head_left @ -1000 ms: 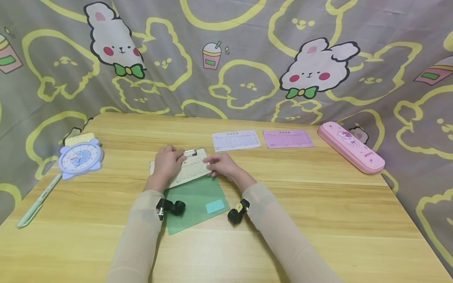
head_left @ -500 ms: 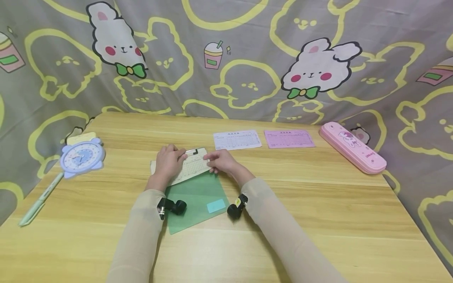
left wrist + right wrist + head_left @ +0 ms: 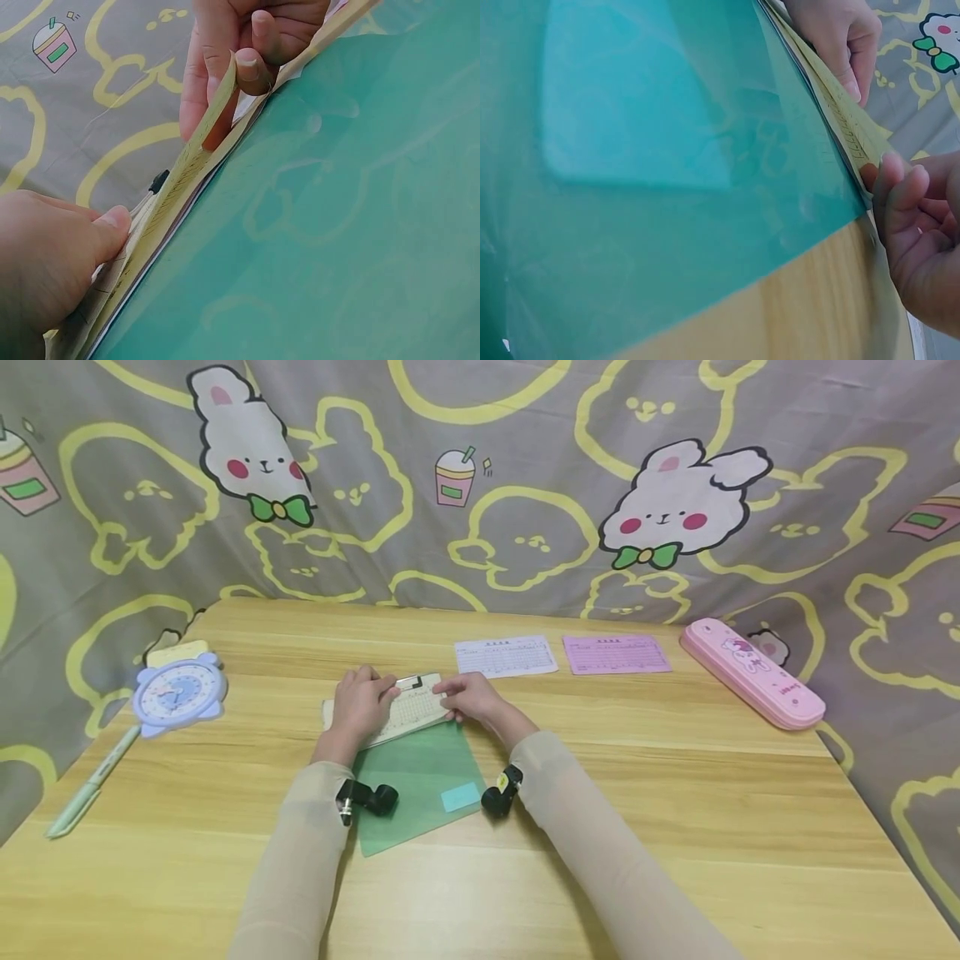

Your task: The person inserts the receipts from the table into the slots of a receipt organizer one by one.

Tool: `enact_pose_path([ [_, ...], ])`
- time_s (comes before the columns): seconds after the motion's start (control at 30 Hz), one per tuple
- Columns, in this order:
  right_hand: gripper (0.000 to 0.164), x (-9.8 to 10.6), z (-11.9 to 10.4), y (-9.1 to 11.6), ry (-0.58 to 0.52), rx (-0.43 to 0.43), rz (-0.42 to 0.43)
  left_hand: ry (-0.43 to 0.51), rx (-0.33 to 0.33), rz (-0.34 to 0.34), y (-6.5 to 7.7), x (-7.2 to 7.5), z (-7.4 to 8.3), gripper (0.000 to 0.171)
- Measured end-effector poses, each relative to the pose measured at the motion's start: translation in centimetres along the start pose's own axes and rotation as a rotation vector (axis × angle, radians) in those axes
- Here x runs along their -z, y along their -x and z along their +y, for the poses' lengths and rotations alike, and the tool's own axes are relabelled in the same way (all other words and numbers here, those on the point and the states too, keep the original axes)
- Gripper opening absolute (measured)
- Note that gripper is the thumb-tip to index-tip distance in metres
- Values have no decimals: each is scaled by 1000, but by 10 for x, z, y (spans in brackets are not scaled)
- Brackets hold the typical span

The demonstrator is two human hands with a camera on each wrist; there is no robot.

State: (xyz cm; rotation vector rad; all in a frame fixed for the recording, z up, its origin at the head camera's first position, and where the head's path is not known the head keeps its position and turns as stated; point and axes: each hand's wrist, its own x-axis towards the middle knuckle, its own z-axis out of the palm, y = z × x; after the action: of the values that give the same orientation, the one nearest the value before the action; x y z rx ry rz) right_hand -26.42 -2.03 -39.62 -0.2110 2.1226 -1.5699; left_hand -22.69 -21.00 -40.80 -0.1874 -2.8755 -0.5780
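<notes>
A yellow printed form [image 3: 408, 712] lies over the upper part of a green see-through plastic folder [image 3: 420, 785], which bears a light-blue label [image 3: 461, 797]. My left hand [image 3: 362, 706] grips the left part of the form beside a metal clip with a black end [image 3: 411, 682]. In the left wrist view, that hand's thumb [image 3: 112, 229] presses by the clip. My right hand [image 3: 474, 700] pinches the form's right edge; the right wrist view shows the sheet [image 3: 855, 124] bowed up between both hands. Other sheets lie beneath it, seen edge-on. Some left fingers are hidden.
Behind my hands lie a white form [image 3: 507, 657] and a purple form [image 3: 617, 655]. A pink pencil case [image 3: 752, 672] stands at the right. On the left are a blue clock-shaped item [image 3: 180, 693], a yellow block [image 3: 177, 652] and a pale green pen [image 3: 93, 783].
The form's near edge has risen slightly away from me, baring a little more of the green folder. Both hands keep their hold with small shifts. The whole view has drifted slightly.
</notes>
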Motion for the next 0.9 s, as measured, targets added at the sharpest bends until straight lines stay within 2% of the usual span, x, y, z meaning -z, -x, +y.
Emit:
enact_pose_path([
  [0.53, 29, 0, 0, -1, 19, 14, 27, 11, -3, 1, 0, 0, 2, 34],
  [0.9, 27, 1, 3, 4, 23, 41, -1, 38, 23, -17, 2, 0, -1, 37],
])
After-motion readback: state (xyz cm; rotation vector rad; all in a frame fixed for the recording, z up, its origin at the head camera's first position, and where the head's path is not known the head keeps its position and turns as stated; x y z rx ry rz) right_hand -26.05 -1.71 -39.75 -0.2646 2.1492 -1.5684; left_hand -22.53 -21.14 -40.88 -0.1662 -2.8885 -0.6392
